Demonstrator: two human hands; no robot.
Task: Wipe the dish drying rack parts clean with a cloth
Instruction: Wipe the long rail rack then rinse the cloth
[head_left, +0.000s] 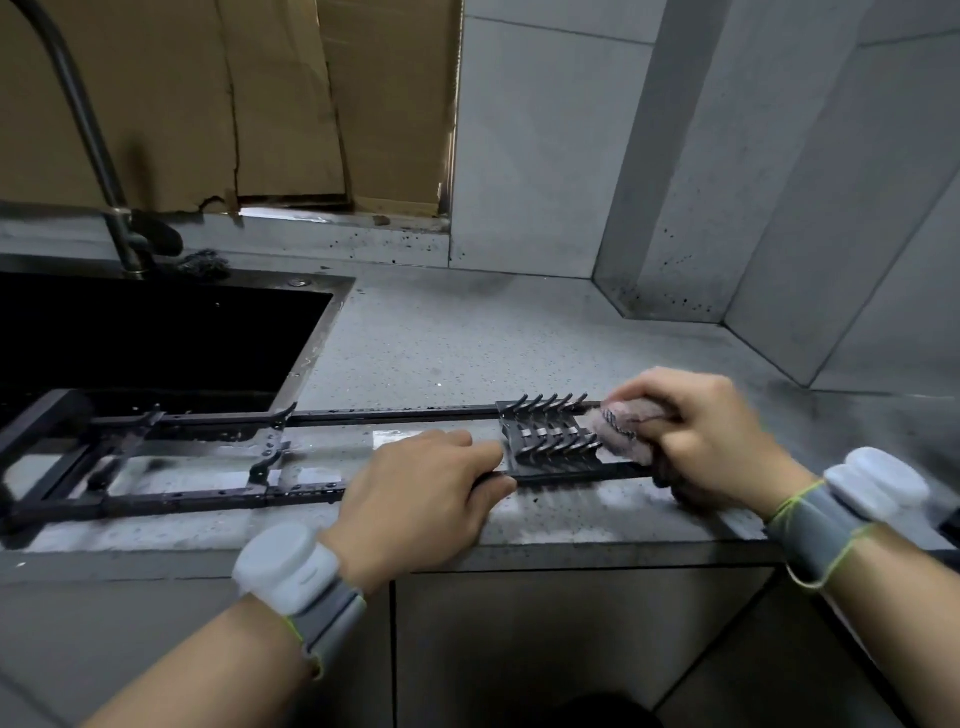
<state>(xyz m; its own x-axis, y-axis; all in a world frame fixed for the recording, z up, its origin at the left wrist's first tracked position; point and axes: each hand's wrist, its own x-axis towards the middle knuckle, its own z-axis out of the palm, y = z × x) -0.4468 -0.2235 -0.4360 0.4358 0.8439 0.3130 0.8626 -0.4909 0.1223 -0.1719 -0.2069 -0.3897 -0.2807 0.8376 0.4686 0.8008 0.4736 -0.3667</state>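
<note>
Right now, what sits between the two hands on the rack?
In the head view, the pronged plate holder lies between left hand and right hand, which presses the cloth against it.

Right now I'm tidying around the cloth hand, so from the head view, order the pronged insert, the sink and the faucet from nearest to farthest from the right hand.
From the right hand, which holds the cloth:
1. Pronged insert: just left of it, under the cloth.
2. Sink: far left, set in the counter.
3. Faucet: back left, behind the sink.
</note>
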